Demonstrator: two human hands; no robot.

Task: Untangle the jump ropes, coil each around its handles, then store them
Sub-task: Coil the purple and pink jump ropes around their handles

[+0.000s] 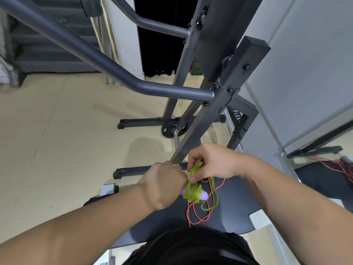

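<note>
My left hand grips the purple handles of a green jump rope, which is wound in several turns around them. My right hand pinches a loop of the green cord just above the handles. A loose green loop hangs down to the dark bench pad. An orange jump rope lies in loose loops on the pad under the hands, and more of the orange rope trails at the far right.
A dark metal rack with a bent bar stands just ahead of the hands. A weight plate lies at its base on the beige floor. A white wall panel is at the right.
</note>
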